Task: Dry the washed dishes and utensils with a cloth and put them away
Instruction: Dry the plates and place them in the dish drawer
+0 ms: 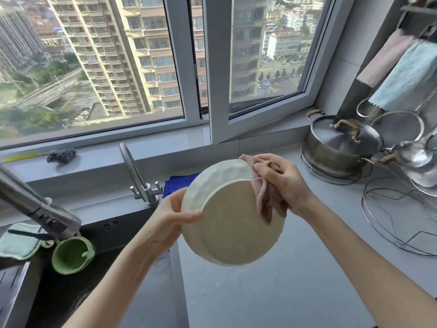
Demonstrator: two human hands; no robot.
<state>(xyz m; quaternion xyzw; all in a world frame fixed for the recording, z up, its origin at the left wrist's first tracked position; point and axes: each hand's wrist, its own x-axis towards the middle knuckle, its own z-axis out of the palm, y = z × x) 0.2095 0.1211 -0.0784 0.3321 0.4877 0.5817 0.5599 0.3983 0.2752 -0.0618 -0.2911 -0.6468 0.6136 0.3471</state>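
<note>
I hold a pale cream bowl (233,223) in the air above the grey counter (295,280), its flat underside turned toward me. My left hand (173,216) grips its left rim, thumb on the base. A pink cloth (268,192) is pressed against the bowl's upper right side by my right hand (283,181), with a fold hanging down over the base. The bowl's inside is hidden.
A dark sink (71,280) with a tap (139,178) and a pull-out sprayer (40,209) lies left, with a green cup (72,256) and green cloth (19,241) by it. A steel pot (340,145), ladle (413,155), wire racks (399,216) and hanging cloths (402,74) stand right.
</note>
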